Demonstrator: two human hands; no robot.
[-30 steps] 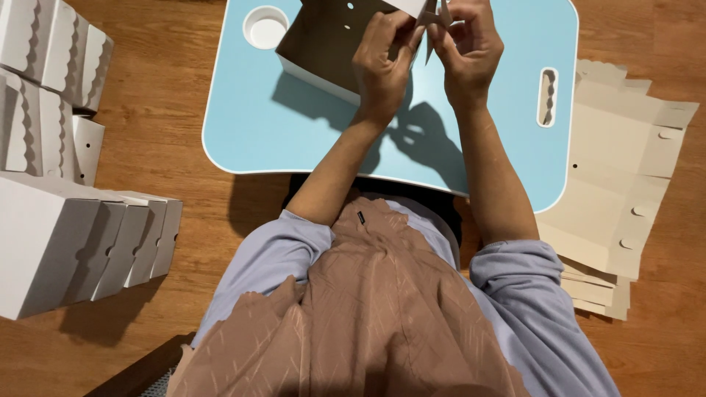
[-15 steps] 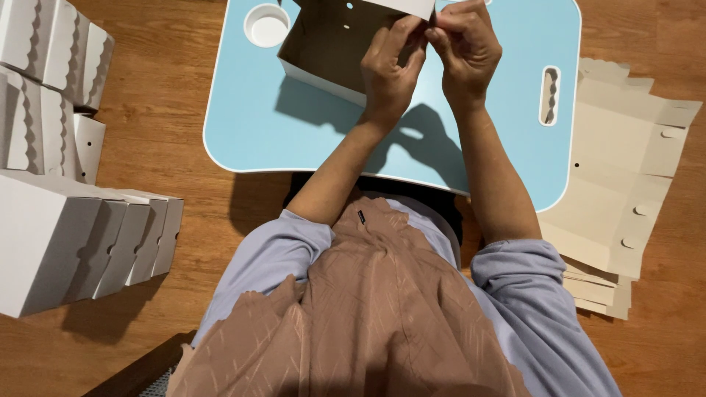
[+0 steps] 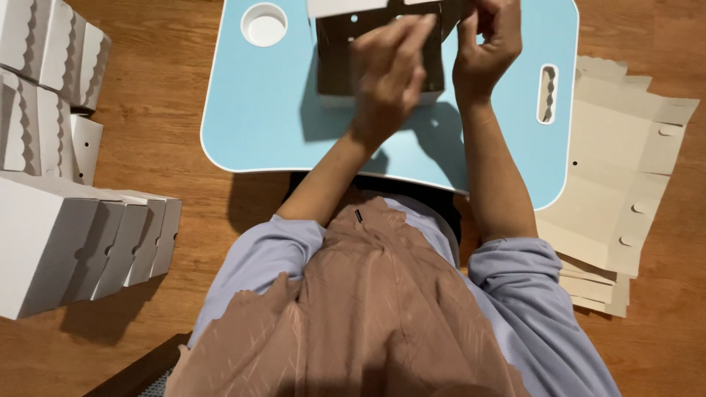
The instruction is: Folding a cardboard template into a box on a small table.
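Both hands work on one half-folded cardboard box (image 3: 346,59), white outside and brown inside, which stands on the light blue lap table (image 3: 257,125). The right hand (image 3: 487,45) pinches the box's right wall near the top edge, so it seems to keep this wall upright. The left hand (image 3: 386,70) lies in front of the open box, fingers together and pressing toward the front wall; it is blurred, so I cannot tell if it really closes on the cardboard.

Left of the grip, a round white cup recess (image 3: 265,24) sits in the table corner. Right of it is the oval handle slot (image 3: 546,94). Farther right, a stack of flat brown box blanks (image 3: 625,169) lies on the wooden floor (image 3: 162,125), near the right arm. Far to the left, finished white boxes (image 3: 66,235) stand in rows.
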